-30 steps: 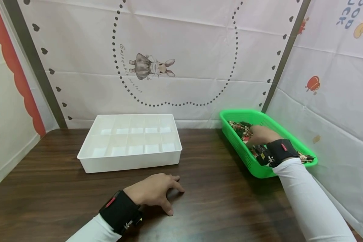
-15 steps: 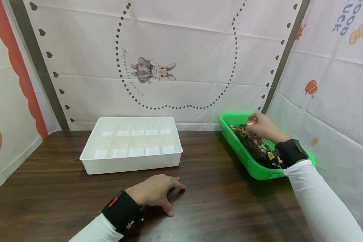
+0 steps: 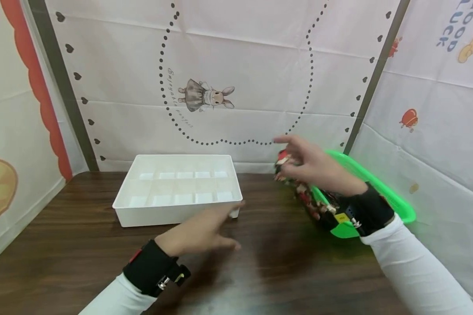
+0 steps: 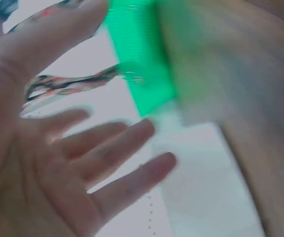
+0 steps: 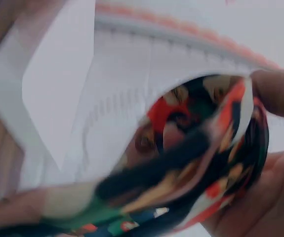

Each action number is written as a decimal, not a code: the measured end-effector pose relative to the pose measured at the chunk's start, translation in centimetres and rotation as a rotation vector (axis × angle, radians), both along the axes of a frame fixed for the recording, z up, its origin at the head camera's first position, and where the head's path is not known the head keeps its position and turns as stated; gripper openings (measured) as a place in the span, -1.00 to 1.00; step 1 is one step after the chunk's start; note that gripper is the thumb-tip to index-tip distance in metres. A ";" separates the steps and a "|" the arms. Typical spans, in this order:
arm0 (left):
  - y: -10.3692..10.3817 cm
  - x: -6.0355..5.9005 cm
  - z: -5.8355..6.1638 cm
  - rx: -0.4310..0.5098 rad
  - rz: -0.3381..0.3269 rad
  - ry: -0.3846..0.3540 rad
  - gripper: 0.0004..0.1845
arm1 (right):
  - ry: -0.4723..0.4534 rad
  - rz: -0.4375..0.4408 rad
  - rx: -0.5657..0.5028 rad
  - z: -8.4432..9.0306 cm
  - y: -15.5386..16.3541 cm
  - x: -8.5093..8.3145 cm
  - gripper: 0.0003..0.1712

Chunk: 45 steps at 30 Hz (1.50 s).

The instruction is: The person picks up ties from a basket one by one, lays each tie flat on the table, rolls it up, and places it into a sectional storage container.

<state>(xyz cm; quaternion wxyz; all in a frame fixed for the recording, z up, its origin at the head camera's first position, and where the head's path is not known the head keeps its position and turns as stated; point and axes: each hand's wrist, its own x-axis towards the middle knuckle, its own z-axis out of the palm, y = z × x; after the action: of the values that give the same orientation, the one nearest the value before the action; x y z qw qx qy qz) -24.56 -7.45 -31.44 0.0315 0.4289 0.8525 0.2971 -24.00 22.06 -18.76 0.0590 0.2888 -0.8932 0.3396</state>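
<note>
The left hand (image 3: 199,234) hovers just above the wooden surface (image 3: 82,245), fingers (image 4: 132,143) spread and holding nothing. Beyond its fingertips sits the white divided tray (image 3: 179,186). The right hand (image 3: 313,168) is raised, its fingers pinching a bright patterned cloth strip (image 5: 191,158) that trails back into the green basket (image 3: 378,183) behind them. This looks like the carrying step; next the strip needs placing in 1 compartment.

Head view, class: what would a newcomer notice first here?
The right hand is raised over the table's right side, gripping a patterned red and black cloth that trails back to the green basket. The left hand hovers, fingers straight, before a white divided tray.
</note>
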 end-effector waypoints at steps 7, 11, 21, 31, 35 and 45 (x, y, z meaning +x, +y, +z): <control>-1.5 2.2 4.1 0.321 0.018 0.047 0.31 | -0.120 0.332 0.052 -1.6 -5.7 1.9 -0.04; -1.8 2.8 5.2 0.379 -0.043 0.050 0.23 | -0.201 0.405 -0.099 0.0 -6.6 3.2 0.00; -3.4 2.8 6.0 0.338 -0.228 -0.167 -0.40 | -0.128 0.450 -0.158 4.8 -3.8 6.2 0.00; -9.3 1.1 6.5 0.180 -0.225 -0.315 -0.68 | -0.035 0.142 0.118 3.2 6.6 7.0 -0.03; -11.5 0.8 7.0 0.091 -0.100 -0.284 -0.71 | -0.131 -0.063 0.227 1.0 10.5 7.2 -0.17; -13.8 -1.6 3.7 -0.124 0.118 -0.375 -0.67 | -0.418 0.093 0.372 -7.3 9.7 5.6 -0.34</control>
<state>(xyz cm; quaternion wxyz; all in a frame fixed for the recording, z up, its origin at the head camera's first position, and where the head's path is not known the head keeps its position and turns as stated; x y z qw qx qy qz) -26.18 -21.28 -27.69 0.1987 0.3128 0.8719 0.3200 -18.36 31.77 -26.08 -0.1963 0.2591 -0.9187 0.2242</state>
